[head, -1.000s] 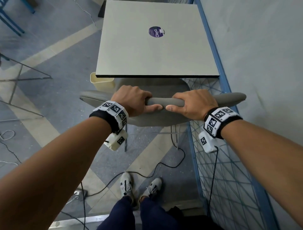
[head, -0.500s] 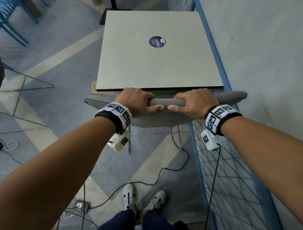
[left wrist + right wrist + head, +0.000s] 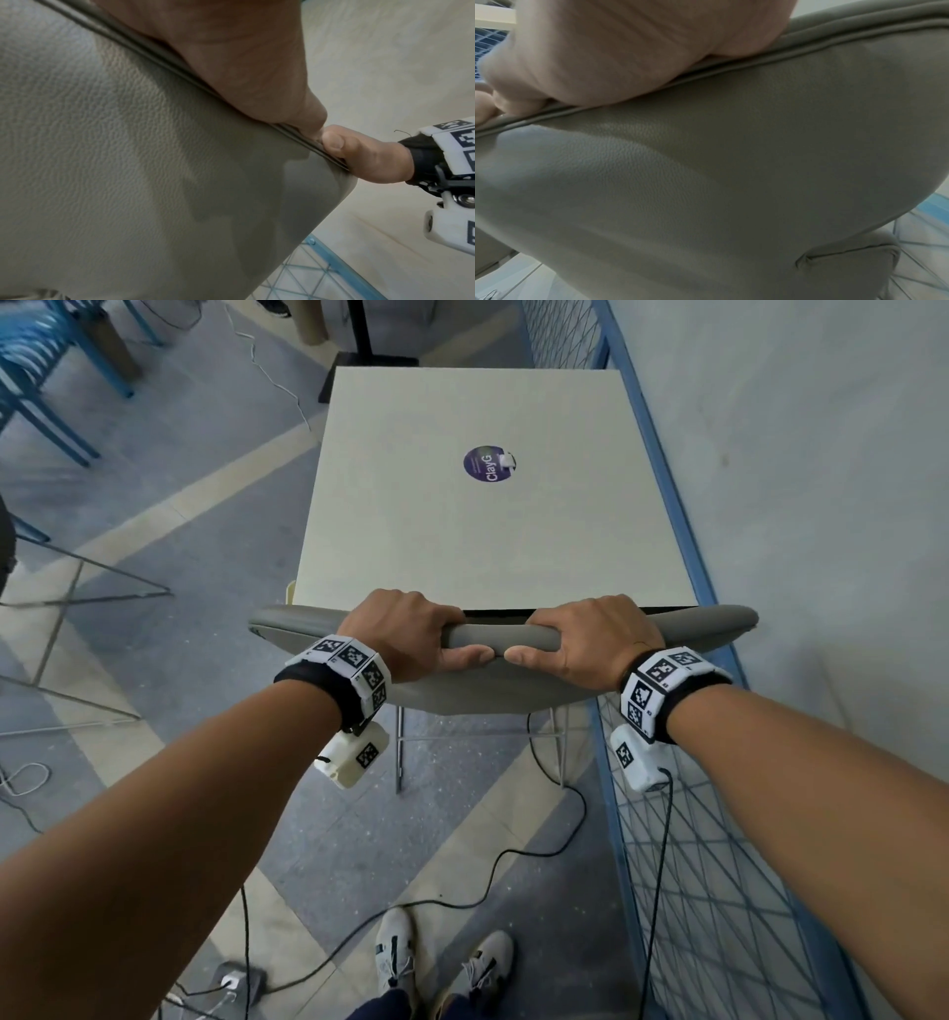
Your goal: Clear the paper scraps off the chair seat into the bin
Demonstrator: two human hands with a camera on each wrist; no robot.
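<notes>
Both hands on the chair backrest (image 3: 606, 629): my left hand (image 3: 405, 634) and right hand (image 3: 590, 639) are wrapped around its top edge, thumbs nearly touching on the near side. The chair is tucked against the table (image 3: 488, 505); its seat is hidden under the tabletop, so I cannot tell whether any paper scraps lie on it. A pale container corner (image 3: 290, 595) just left of the table may be the bin. Judgement: seat not visible, so progress cannot be confirmed.
</notes>
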